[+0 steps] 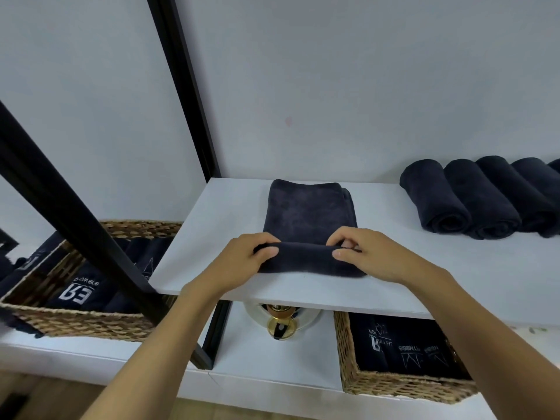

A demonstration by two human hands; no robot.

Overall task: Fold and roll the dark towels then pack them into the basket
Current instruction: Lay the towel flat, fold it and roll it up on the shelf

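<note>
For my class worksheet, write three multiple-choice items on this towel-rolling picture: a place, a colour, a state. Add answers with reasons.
1. Where is the row of rolled towels relative to the folded towel? A) left of it B) right of it, on the same shelf C) on the floor
2. What colour is the shelf top? A) black B) brown C) white
3. How far is the folded towel rolled? A) only its near end B) fully C) not begun
Answers: 1 B, the row lies at the shelf's right; 2 C, its bare surface is white; 3 A, the left hand and right hand pinch a short roll while the rest lies flat.
</note>
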